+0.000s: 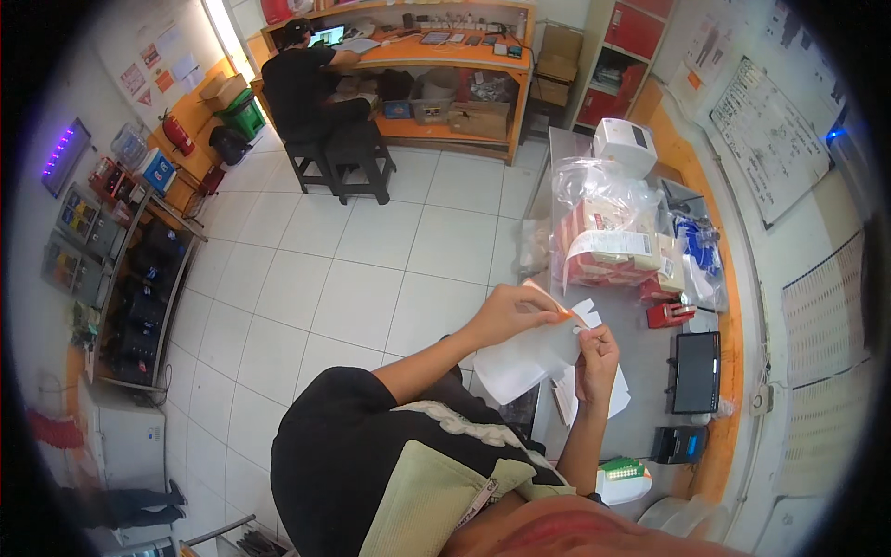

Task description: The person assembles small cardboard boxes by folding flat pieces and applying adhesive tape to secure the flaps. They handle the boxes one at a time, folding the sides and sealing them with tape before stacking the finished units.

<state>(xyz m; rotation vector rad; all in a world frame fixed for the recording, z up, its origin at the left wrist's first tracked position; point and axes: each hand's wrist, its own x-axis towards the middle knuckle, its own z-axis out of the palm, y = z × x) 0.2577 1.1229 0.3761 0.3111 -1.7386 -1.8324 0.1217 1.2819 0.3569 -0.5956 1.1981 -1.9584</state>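
Note:
In front of me, over the near side of the grey desk point(603, 408), both hands pinch an orange-edged strip with a white sheet point(524, 367) hanging below it. I cannot tell whether strip and sheet are one piece, or whether they are paper or plastic. The fingers of my left hand point(516, 314) are closed on the orange part. Just to the right, my right hand point(596, 357) is closed on the strip's other end, thumb and fingertips together. Other white papers point(613, 395) lie on the desk beneath and beside my right hand.
Red-and-cream packages point(608, 246) in clear plastic lie farther back on the desk, before a white printer point(624, 147). Along its right are a red tape dispenser point(670, 315) and a dark monitor point(696, 371). A person point(311, 84) sits on a black stool point(357, 162) at an orange workbench point(445, 60).

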